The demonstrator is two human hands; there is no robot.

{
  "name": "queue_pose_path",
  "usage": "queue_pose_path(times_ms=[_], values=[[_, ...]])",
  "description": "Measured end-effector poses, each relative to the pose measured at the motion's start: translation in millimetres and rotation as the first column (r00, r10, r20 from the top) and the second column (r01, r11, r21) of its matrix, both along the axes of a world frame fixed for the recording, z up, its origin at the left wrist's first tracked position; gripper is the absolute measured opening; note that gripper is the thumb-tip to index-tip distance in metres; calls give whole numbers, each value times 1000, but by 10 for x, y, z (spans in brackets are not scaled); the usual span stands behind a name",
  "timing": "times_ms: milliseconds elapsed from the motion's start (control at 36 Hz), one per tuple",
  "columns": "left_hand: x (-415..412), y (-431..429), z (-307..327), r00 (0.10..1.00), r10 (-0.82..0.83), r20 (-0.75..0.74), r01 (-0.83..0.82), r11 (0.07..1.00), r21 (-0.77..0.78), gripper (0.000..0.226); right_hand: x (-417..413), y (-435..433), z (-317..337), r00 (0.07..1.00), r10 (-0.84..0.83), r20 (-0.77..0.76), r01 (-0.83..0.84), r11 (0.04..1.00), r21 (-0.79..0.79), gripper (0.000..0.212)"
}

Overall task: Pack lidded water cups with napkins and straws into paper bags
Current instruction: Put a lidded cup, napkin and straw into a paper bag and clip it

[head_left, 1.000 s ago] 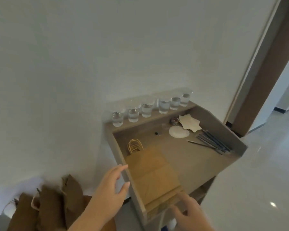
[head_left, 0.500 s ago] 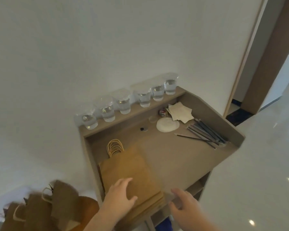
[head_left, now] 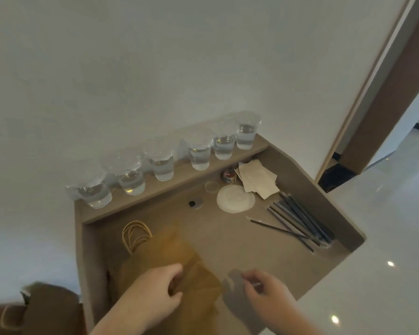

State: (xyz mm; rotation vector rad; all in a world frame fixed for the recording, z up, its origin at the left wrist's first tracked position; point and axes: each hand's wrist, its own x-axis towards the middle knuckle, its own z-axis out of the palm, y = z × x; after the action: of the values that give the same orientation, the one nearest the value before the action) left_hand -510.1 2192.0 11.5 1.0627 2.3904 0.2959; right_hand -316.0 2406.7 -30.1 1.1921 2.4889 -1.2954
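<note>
The counter's (head_left: 218, 238) middle is left bare between bags (head_left: 160, 255) and straws (head_left: 300, 223); the rear shelf (head_left: 179, 176) is lined by cups (head_left: 200, 153).

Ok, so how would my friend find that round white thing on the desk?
Find the tan desk against the white wall, with six water cups lined up on its back shelf. Look just below the right-hand cups, beside the pile of napkins. The round white thing is flat and plate-shaped; the napkins have corners and the straws are thin and dark.
</note>
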Motion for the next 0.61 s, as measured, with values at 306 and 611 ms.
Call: queue_pose_path(times_ms=[306,611], values=[[502,480,685,995,-83,57,72,982,174,17,-960,879,376,987,24,-162,-154,464,-872,94],[936,1216,509,998,63,0,-61,964,260,21,-1331,1574,876,825,551,-124,-548,729,-410,44]])
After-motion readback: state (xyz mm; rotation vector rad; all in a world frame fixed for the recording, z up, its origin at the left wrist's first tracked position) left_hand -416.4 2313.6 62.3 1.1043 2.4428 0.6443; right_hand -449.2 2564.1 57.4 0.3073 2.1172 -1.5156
